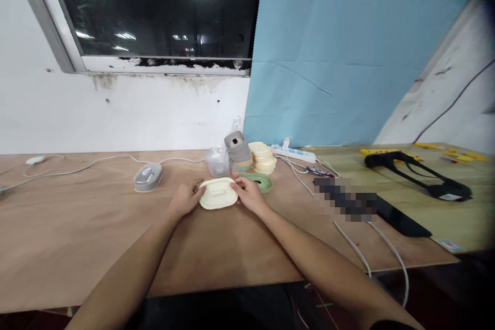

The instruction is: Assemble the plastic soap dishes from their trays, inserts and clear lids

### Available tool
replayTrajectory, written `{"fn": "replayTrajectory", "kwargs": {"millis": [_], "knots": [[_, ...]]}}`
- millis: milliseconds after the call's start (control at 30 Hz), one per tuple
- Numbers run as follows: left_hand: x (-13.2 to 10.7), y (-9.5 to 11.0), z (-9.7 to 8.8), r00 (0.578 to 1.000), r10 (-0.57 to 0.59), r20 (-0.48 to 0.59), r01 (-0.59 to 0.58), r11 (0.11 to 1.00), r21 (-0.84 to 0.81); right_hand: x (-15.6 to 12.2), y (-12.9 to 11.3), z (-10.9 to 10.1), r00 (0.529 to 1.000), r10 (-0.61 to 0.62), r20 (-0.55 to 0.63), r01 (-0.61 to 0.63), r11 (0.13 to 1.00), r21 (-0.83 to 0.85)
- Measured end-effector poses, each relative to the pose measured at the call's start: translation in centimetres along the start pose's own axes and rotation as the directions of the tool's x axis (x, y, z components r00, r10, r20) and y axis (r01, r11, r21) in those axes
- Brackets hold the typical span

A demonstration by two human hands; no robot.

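A cream, rounded-rectangular plastic lid (218, 194) with an oblong shape at its centre is held just above the table, flat side facing up. My left hand (187, 198) grips its left edge between thumb and fingers. Its right edge is pinched by my right hand (247, 193), thumb on top. The fingertips under the lid are hidden. Just behind my right hand lies a green oval piece (263, 182) with a dark slot, partly covered by that hand. Past the lid stand clear plastic containers (217, 161), stacked grey pieces (237, 147) and stacked cream pieces (263, 157).
A grey box (148, 178) sits to the left on the brown table (96, 237). White cables run along the back and down the right side near a power strip (296, 153). Further right are a dark flat object (402, 216) and a black frame-like object (417, 175).
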State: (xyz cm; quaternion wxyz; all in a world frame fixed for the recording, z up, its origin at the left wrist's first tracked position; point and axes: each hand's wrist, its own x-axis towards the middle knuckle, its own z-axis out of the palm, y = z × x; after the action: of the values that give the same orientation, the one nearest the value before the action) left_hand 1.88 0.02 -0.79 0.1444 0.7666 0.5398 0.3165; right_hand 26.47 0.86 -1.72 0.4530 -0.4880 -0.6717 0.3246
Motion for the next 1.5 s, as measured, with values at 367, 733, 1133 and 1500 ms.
{"fn": "replayTrajectory", "kwargs": {"millis": [367, 733, 1133, 1500], "knots": [[0.0, 0.0, 0.3, 0.968, -0.06, 0.242, -0.004, 0.967, 0.254, -1.0, -1.0, 0.4, 0.967, -0.048, 0.251, 0.192, 0.786, -0.588], [0.1, -0.9, 0.2, 0.975, -0.194, 0.111, 0.149, 0.934, 0.324, 0.9, 0.7, -4.0, 0.986, -0.166, -0.019, 0.103, 0.693, -0.714], [0.0, -0.2, 0.5, 0.996, -0.086, 0.003, 0.084, 0.976, 0.203, -0.7, -1.3, -2.7, 0.898, -0.429, -0.092, 0.326, 0.793, -0.514], [-0.7, 2.3, 0.1, 0.993, 0.027, -0.111, -0.053, 0.97, -0.237, -2.0, -1.8, 1.6, 0.988, -0.124, -0.087, 0.149, 0.902, 0.405]]}}
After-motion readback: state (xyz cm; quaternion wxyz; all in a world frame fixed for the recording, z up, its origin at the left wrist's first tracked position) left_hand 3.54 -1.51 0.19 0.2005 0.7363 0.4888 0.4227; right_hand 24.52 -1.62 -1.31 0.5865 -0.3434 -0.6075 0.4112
